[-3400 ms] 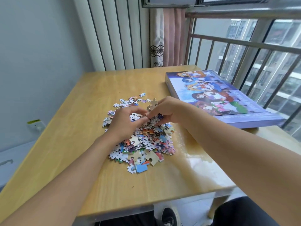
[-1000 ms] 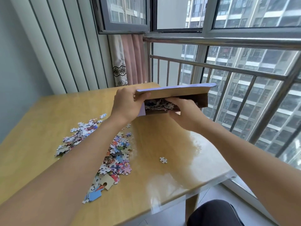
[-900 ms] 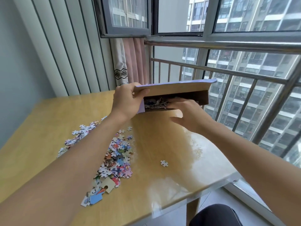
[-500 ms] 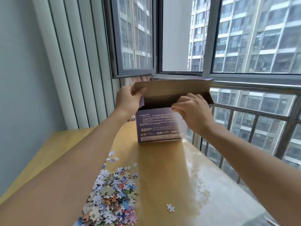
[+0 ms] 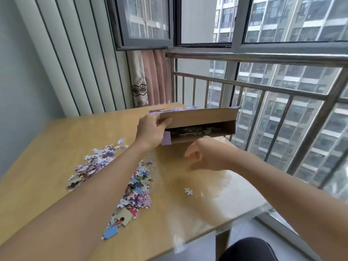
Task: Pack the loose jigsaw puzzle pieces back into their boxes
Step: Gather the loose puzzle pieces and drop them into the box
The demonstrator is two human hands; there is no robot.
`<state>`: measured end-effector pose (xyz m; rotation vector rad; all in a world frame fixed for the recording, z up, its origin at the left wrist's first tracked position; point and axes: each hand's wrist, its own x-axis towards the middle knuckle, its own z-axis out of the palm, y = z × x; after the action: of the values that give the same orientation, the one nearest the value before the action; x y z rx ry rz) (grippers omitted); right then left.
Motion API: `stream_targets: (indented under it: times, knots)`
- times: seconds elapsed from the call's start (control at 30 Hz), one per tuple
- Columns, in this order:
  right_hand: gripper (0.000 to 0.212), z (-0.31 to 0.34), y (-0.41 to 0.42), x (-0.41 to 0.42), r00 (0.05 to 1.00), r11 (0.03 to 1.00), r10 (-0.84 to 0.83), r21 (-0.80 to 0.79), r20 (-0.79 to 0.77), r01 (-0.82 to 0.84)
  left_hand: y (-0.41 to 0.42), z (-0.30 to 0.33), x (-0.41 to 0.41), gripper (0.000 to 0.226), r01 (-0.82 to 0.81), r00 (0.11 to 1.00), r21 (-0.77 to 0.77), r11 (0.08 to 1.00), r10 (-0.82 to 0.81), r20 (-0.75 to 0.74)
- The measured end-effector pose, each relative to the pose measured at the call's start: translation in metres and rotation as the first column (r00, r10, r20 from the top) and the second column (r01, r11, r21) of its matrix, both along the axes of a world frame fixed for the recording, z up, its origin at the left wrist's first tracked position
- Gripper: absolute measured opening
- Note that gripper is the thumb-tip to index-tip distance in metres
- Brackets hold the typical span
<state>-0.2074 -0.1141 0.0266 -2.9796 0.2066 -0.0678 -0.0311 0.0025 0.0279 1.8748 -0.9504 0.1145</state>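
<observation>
Cardboard box flap (image 5: pixel 197 118) pinched in the left hand (image 5: pixel 151 131); right hand (image 5: pixel 204 155) loosely curled, empty, just below.

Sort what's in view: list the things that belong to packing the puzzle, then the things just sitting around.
Belongs to the job:
- purple cardboard puzzle box, flap held up by left hand
- heap of colourful loose puzzle pieces
- single white stray piece
- right hand, empty

Just there:
- wooden table
- pink curtain
- metal railing
</observation>
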Motion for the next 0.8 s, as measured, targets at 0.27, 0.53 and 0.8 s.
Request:
stream_targets:
  times: [0.27,0.53,0.8]
  knots:
    - [0.032,-0.054,0.014,-0.017,0.984,0.982,0.013,0.187,-0.176,0.020,0.017,-0.064,-0.006,0.026,0.071,0.993,0.110,0.991,-0.060,-0.098]
    - [0.007,-0.066,0.024,-0.012,0.997,0.963,-0.037,0.265,-0.060,0.052,0.036,-0.067,-0.004,0.015,0.179,0.979,0.171,0.969,-0.158,-0.127]
    - [0.008,-0.076,0.063,0.015,1.000,0.947,0.006,0.322,0.009,-0.008,0.078,-0.058,0.004,0.051,0.198,0.980,0.288,0.937,-0.180,-0.087]
